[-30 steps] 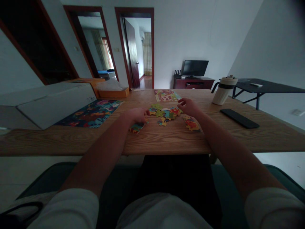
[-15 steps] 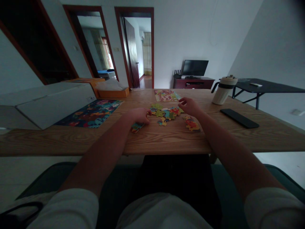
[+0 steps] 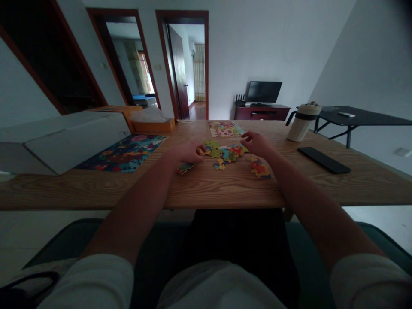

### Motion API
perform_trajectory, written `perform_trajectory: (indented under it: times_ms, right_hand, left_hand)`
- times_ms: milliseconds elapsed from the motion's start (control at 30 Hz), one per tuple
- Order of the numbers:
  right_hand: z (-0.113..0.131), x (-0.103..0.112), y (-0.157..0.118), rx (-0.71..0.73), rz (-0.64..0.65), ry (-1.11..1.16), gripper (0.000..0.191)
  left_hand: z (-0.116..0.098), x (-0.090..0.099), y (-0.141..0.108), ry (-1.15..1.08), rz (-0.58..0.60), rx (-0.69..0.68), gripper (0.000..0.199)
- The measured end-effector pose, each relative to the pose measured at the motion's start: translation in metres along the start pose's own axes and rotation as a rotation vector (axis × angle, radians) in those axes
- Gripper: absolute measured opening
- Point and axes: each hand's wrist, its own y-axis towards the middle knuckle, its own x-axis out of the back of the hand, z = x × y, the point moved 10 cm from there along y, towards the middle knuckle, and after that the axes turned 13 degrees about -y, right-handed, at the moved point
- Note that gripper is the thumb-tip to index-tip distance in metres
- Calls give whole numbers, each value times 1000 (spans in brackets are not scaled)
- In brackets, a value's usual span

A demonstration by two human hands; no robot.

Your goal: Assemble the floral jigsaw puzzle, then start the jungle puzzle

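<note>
Joined puzzle pieces (image 3: 225, 152), green, yellow and red, lie on the wooden table between my hands. My left hand (image 3: 192, 152) is closed on a small yellowish puzzle piece (image 3: 201, 150) at the left end of the joined part. Under and beside its wrist is a small pile of pieces (image 3: 184, 168). My right hand (image 3: 252, 141) rests at the right end of the joined part, fingers bent; whether it grips anything is hidden. An orange-red puzzle section (image 3: 259, 168) lies below my right wrist. Behind the pieces sits a colourful picture sheet (image 3: 223, 128).
On the left are a white box (image 3: 74, 137), an orange box (image 3: 154, 125) and a dark patterned sheet (image 3: 128, 152). A beige jug (image 3: 301, 124) and a black flat object (image 3: 322, 160) stand or lie on the right of the table (image 3: 225, 193).
My left hand has shifted slightly up from the small pile, and a yellowish piece now shows at its fingertips. My right hand has hardly moved.
</note>
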Motion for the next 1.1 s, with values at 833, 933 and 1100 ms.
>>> perform_trajectory:
  times_ms: [833,933,1100]
  right_hand:
    - [12,-5,-6,52,91,-9,29]
    - [3,-3,-2,27,76,-5,29]
    - [-30,0,5,-111,63,-10,26]
  left_hand:
    - [-2,3,0,5,-12,-27,68]
    - [3,-10,1,41,87,11,80]
    - [-1,-15,-2,54,109,31,77]
